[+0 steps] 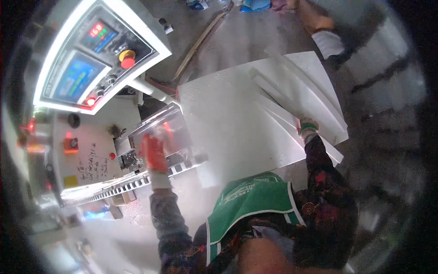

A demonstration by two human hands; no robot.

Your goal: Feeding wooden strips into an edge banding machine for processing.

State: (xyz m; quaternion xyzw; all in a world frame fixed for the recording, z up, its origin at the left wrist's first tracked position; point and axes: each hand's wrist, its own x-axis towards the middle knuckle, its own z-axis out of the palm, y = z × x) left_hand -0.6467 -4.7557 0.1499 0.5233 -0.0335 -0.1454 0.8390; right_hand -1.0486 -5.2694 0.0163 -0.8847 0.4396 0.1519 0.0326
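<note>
My left hand, in a glove with a red-coated face, is raised beside the machine's clear cover. Its fingers look stretched out with nothing in them, though motion blurs them. At the right, my right hand, in a pale glove with green and red on it, is closed on a long white strip. Part of its grip is hidden behind the hand. More long white strips lie at an angle around it on a large white board.
A control box with lit displays and a red stop button stands at the upper left. Below it is a pale machine panel with handwriting. A wooden strip lies on the floor. Another person's gloved hand shows at the upper right.
</note>
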